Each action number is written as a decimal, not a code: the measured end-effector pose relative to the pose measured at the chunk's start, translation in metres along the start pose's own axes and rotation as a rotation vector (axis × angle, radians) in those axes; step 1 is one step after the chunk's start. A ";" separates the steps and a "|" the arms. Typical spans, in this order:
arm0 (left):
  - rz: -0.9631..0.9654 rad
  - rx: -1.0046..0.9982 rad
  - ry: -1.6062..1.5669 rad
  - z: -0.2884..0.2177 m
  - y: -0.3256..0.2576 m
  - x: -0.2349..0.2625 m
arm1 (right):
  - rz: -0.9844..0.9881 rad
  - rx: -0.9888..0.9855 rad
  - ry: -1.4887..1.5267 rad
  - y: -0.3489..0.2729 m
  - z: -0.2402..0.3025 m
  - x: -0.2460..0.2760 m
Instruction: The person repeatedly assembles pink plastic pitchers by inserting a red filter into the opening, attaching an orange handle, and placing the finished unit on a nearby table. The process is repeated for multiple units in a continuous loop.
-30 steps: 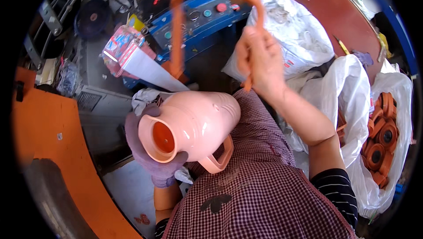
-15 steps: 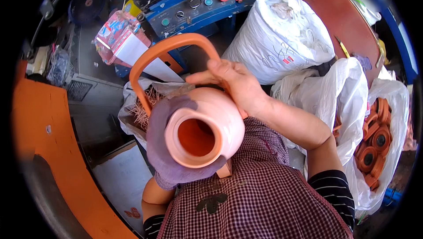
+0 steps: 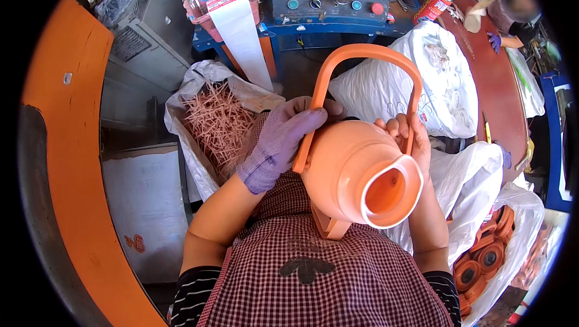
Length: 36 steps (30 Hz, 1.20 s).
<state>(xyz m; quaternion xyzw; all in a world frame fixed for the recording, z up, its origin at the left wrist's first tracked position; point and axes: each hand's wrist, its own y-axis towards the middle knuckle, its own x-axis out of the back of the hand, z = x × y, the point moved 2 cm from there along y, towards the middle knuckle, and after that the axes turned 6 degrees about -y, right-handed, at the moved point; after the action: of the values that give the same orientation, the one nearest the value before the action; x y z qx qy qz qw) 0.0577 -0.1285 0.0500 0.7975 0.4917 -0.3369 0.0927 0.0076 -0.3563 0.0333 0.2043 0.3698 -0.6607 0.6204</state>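
Left hand (image 3: 276, 143) is clamped on the orange bail handle (image 3: 371, 51), its other end gripped by the right hand (image 3: 421, 149); slick, stiff, probably light, the jug shell (image 3: 338, 161) is best held there.

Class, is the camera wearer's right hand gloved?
No, the right hand shows bare fingers, while the left hand wears a purple glove.

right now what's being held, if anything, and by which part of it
A pink jug, by its orange arched handle: the gloved left hand grips the handle's left side, the bare right hand its right side.
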 end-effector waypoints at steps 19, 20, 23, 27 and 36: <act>0.051 -0.182 0.099 -0.011 -0.013 -0.023 | -0.040 0.087 -0.164 -0.010 0.002 -0.031; 0.001 -0.249 0.249 -0.007 -0.016 -0.014 | -0.032 0.118 -0.156 -0.008 0.001 -0.031; -0.133 -0.289 0.306 -0.013 -0.014 -0.010 | 0.060 0.250 -0.098 -0.001 0.000 -0.029; -0.179 -0.346 0.050 -0.027 -0.011 0.018 | -0.190 0.384 -0.787 0.027 0.012 -0.002; -0.102 -0.609 -0.023 -0.065 0.000 -0.076 | 0.256 0.461 -1.215 -0.040 0.029 -0.010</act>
<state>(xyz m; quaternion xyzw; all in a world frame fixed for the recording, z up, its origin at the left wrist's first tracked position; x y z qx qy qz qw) 0.0648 -0.1529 0.1468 0.7036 0.6083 -0.1870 0.3160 -0.0245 -0.3734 0.0686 -0.0351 -0.2240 -0.6416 0.7327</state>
